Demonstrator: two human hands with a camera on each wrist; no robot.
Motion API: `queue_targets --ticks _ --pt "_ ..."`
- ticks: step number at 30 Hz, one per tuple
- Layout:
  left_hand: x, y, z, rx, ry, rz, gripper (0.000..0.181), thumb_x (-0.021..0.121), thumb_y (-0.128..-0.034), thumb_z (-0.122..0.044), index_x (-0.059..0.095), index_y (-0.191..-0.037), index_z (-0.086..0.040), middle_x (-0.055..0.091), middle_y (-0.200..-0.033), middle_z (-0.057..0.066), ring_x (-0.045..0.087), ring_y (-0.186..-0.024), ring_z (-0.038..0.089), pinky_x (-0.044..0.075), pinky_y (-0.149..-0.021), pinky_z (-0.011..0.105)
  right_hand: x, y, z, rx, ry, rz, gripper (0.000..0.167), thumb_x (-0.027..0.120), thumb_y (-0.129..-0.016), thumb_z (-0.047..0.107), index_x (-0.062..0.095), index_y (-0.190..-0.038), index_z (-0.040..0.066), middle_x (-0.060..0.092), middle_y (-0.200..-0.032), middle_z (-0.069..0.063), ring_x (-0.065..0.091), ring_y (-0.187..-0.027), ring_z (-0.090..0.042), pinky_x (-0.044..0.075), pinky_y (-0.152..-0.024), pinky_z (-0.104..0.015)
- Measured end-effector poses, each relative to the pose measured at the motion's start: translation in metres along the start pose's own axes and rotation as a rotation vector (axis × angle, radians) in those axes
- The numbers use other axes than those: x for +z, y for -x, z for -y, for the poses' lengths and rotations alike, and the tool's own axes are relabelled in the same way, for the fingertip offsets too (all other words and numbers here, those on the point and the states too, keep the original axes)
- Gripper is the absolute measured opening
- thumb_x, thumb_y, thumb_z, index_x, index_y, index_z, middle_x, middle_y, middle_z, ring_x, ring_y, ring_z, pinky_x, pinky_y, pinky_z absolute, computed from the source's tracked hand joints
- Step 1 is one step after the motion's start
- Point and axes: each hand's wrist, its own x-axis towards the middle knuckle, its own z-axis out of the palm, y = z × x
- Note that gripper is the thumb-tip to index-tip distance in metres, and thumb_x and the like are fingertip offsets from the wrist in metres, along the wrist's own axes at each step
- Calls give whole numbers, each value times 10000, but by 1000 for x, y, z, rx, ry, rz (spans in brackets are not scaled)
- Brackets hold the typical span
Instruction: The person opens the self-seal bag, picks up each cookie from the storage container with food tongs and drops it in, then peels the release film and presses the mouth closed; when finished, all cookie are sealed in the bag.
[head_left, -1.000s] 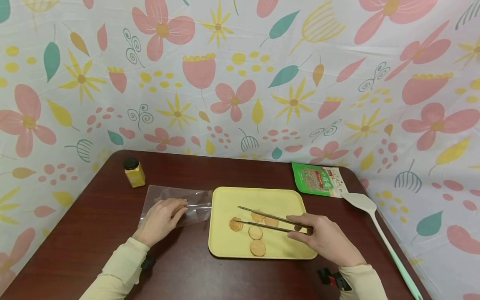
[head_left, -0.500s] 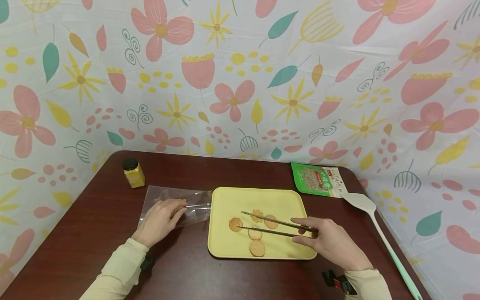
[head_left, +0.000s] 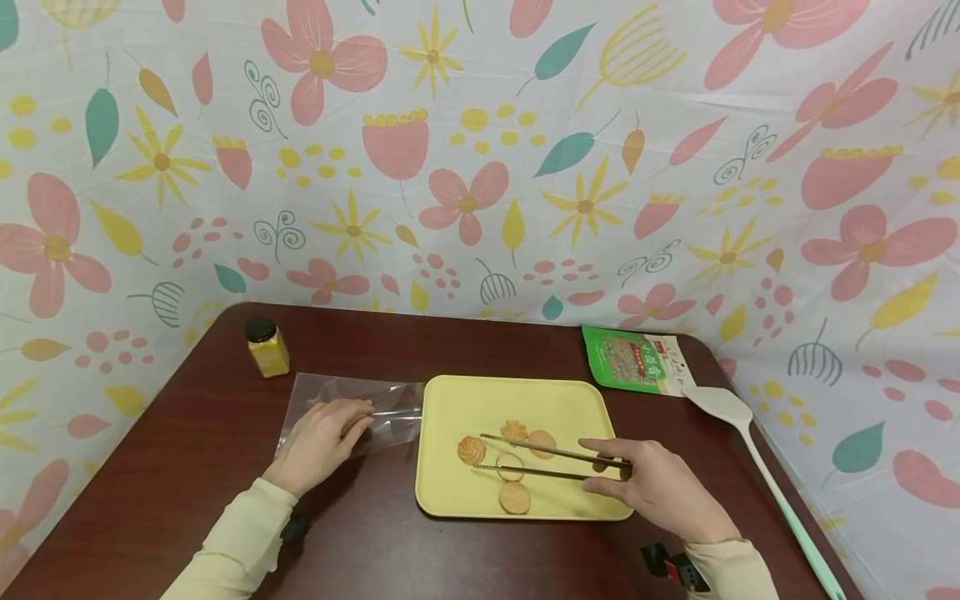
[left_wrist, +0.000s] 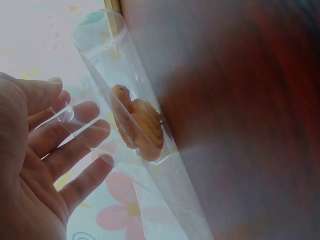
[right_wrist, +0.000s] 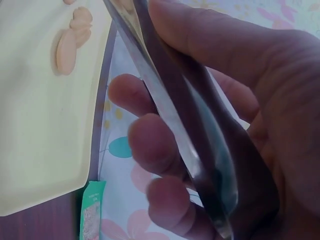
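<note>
- We hold the tongs (head_left: 555,452) in our right hand (head_left: 667,483), thumb and fingers on opposite arms, tips wide, seemingly to span a swirled cookie (head_left: 471,451).
- It lies on the yellow tray (head_left: 555,400), mid-tabletop (head_left: 375,550).
- Our left hand (head_left: 318,442), fingers loosely bent, pinches the clear plastic bag (head_left: 393,414), probably steadying it; bagged cookies (left_wrist: 145,132) show inside.
- The bag sits toward the tabletop's left edge, close beside the tray, presumably for a short reach.

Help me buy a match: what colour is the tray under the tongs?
The tray is pale yellow; the head view shows it best.
</note>
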Motion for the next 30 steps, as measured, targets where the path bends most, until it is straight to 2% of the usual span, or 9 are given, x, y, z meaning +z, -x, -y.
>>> queue_targets --ticks 4,8,16,24,30 --pt "1 1 1 0 -6 -1 188 743 -865 -142 728 -1041 -78 710 -1066 66 671 -957 225 549 -792 403 1 -1 -1 -4 -1 0 539 718 -779 569 641 -1257 332 690 -996 103 511 -565 -10 426 -521 -227" --pt "0 0 1 0 -7 -2 184 745 -863 -140 730 -1038 -86 711 -1063 61 672 -954 219 550 -788 398 3 -3 -2 1 2 -3 579 693 -763 625 642 -1258 330 703 -1026 56 518 -564 -18 426 -518 -228" --pt "0 0 1 -1 -3 -3 192 747 -860 -137 729 -1044 -83 711 -1061 61 673 -946 220 553 -776 397 6 -6 -2 6 -2 12 599 674 -760 650 638 -1265 328 699 -1020 72 526 -581 -23 431 -516 -229" --pt "0 0 1 -2 -1 -9 183 749 -858 -135 734 -1035 -89 710 -1063 59 671 -950 212 553 -776 385 9 -8 1 43 -11 47 542 741 -806 489 604 -1307 331 690 -1019 55 558 -660 -15 450 -550 -236" --pt "1 0 1 -7 5 -5 182 746 -859 -131 734 -1035 -88 709 -1069 58 669 -962 215 552 -787 389 9 -9 1 37 -13 61 603 689 -793 586 601 -1319 303 685 -1011 60 552 -649 -21 450 -550 -233"
